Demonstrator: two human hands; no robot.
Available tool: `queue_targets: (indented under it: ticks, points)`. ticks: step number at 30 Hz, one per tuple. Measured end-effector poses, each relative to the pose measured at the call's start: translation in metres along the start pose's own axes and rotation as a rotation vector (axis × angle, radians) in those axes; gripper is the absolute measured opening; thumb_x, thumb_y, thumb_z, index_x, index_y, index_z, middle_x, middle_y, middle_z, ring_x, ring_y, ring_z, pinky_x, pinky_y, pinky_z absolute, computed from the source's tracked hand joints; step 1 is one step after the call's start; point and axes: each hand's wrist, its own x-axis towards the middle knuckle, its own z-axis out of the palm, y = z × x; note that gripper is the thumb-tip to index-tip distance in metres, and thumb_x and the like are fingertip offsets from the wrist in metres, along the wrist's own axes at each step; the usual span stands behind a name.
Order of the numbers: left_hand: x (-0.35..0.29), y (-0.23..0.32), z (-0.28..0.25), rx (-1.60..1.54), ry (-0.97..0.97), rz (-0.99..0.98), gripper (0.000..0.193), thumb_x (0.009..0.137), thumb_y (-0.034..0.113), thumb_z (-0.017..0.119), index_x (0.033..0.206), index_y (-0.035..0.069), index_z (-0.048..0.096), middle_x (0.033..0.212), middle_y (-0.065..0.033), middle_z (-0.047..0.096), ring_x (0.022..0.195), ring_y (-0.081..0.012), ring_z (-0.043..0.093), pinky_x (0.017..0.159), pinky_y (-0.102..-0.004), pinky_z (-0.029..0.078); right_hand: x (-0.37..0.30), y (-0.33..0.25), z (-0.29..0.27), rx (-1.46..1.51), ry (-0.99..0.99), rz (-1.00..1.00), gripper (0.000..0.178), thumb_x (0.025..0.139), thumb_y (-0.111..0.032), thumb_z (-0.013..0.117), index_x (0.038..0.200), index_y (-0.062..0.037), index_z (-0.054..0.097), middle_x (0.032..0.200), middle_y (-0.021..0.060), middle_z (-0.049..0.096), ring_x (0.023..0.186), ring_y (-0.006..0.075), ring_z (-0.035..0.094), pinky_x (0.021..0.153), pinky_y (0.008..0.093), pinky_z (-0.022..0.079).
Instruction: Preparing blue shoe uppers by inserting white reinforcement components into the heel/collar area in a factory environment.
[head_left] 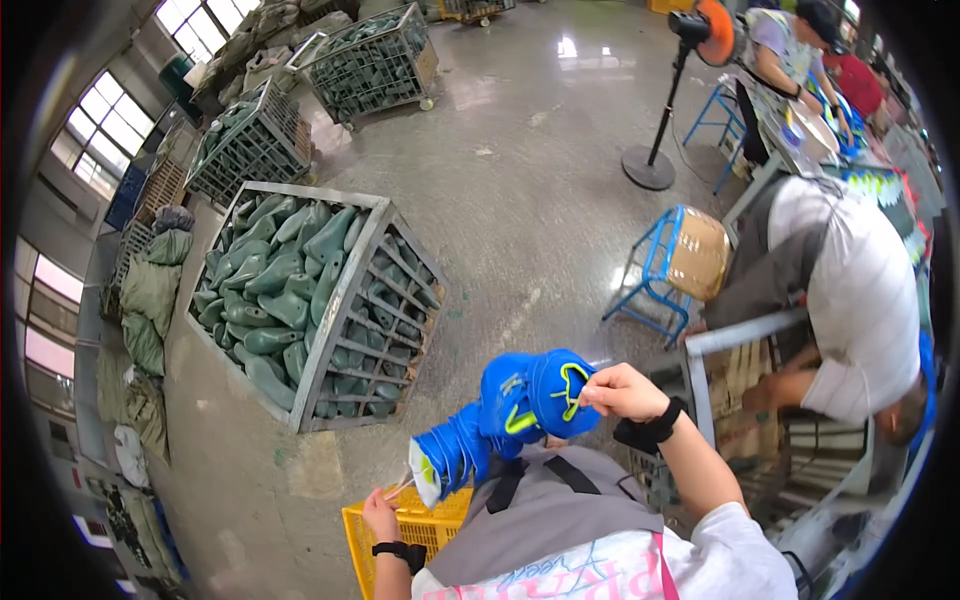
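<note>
**Pinches both ends of a curved stack of bright-blue fabric pieces with yellow-green trim [498, 400], to the near right of a grey metal crate with slatted sides [340, 316]**

With the right hand [628, 392], pinches a yellow-green edge at the end of the stack farther right from the crate, with thumb and fingers drawn together and next to no gap. With the left hand [380, 517], at the other end, holds thin pale strings [401, 488] between closed-in fingertips; cannot tell the curl of the remaining fingers. Holds the stack in front of a plain grey cloth apron [550, 510], right of the crate and on its near side; cannot tell whether resting on the cloth. Wears a black band on each wrist.

Visible inside the crate: heaped dark-green foot-shaped forms [275, 280]. Nearer than the crate, partly hidden by the apron: a yellow perforated plastic basket [360, 545]. Right of the crate: a blue metal-framed stool with a tan seat [700, 252] and, farther right, a co-worker in a white top [865, 285], bent over a grey metal-framed cart [745, 330]. Beyond the crate, to the right: a black pedestal fan with an orange head [718, 32]. Left of the crate: olive-green cloth sacks [148, 290].
</note>
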Motion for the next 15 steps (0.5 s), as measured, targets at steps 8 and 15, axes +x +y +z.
queue_targets:
  ticks: [8,15]
  points:
    - [0.123,0.023,0.165,1.084,-0.600,0.490,0.016,0.076,0.016,0.052,0.078,0.007,0.065,0.072,-0.0146,0.063,0.067,-0.0297,0.060,0.062,-0.0381,0.047,0.146,-0.054,-0.108,0.088,0.213,0.045,0.020,0.087,-0.016,0.054,0.080,0.0010,0.062,0.050,-0.0029,0.045,0.043,0.0034,0.034,0.039,0.0192,0.024]
    - [0.244,0.219,0.392,0.713,-0.865,0.449,0.023,0.080,0.017,0.045,0.068,0.005,0.060,0.062,-0.0136,0.059,0.059,-0.0286,0.058,0.056,-0.0366,0.044,0.263,-0.151,-0.218,-0.401,0.538,0.183,0.021,0.081,-0.020,0.058,0.075,-0.0014,0.065,0.051,0.0076,0.052,0.044,0.0154,0.048,0.043,0.0292,0.036]
